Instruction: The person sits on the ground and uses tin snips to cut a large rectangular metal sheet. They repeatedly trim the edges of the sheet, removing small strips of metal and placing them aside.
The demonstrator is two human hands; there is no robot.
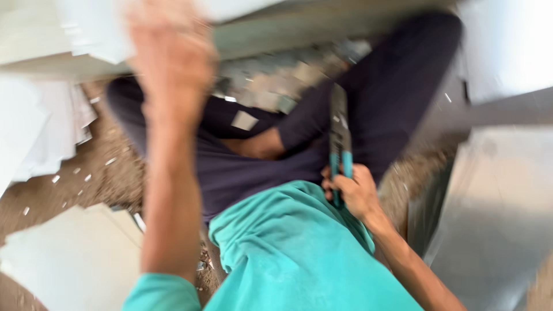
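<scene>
Snips gripped, white sheets overhead, offcuts already littering the floor.
Right hand [354, 190] clenches teal-handled snips [340, 141]; left hand [170, 57] reaches white sheets [95, 29], grip blurred, cannot tell; uncut sheets remain.

No packages, signs or screens show in this blurred view. The one thing that could pass for a label is a small pale patch [244, 120], roughly square and tilted, lying on the dark trousers [242, 167] near the middle of the picture, just right of the raised forearm; the blur hides whether it is a stuck label or a loose scrap. It is off-white to light grey, with nothing legible on it.
</scene>
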